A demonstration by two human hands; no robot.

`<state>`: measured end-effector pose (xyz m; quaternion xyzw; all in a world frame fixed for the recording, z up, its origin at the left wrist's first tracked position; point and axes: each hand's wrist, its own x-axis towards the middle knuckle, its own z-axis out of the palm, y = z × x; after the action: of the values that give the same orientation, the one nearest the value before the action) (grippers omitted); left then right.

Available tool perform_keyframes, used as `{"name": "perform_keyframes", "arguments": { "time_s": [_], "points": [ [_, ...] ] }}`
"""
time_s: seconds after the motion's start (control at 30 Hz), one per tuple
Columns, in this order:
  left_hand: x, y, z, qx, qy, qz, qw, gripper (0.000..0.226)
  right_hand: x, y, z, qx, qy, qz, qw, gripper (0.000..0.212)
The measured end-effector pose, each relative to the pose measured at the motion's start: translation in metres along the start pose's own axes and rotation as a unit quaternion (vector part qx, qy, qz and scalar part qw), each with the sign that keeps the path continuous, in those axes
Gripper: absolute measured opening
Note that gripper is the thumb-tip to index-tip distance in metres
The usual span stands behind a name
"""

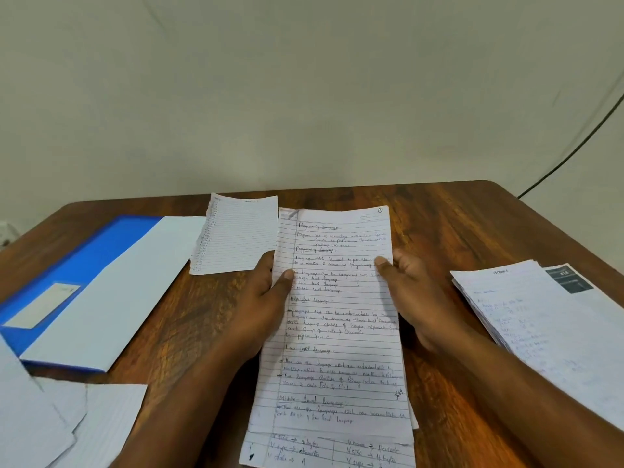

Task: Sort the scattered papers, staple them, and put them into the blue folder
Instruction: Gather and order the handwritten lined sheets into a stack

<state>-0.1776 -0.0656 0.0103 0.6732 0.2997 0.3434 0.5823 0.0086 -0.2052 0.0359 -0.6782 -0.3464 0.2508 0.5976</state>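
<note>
Fingers of both hands clamp the handwritten sheets [337,332] by their long edges: left hand [260,298] with thumb on top at the left margin, right hand [415,298] with thumb on top at the right edge, remaining fingers curled underneath. Sheets sit mid-desk, roughly upright toward the camera, lower end running out of frame; a second sheet edge peeks out bottom right, so it's more than one page, not squared yet

Judgement: step in hand is collating/aligning this set. To do it well: loosen the pinch, tap the bottom edge on the desk [456,224] to square the pages, check the top-left corner lines up before stapling. No stapler visible in view

Around it: small torn lined sheet [236,234] just beyond the left hand, lying flat. Stack of papers [547,325] to the right, apart from the right hand. More loose sheets [67,423] at lower left, overlapping

Container: blue folder [98,255] lies on the left of the desk, a pale panel [128,282] across it. Can't tell if it is open or whether anything is inside yet
</note>
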Motion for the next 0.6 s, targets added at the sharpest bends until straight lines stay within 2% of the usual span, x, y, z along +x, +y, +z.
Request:
{"name": "perform_keyframes", "arguments": {
  "time_s": [0.27, 0.6],
  "points": [
    [-0.003, 0.007, 0.005, -0.072, -0.028, -0.018, 0.997, 0.034, -0.001, 0.004, 0.006, 0.016, 0.003, -0.01, 1.0, 0.023],
    [-0.002, 0.002, 0.003, -0.047, -0.019, -0.019, 0.999, 0.04, 0.002, 0.012, 0.006, 0.026, -0.017, -0.006, 1.0, 0.019]
  ]
}}
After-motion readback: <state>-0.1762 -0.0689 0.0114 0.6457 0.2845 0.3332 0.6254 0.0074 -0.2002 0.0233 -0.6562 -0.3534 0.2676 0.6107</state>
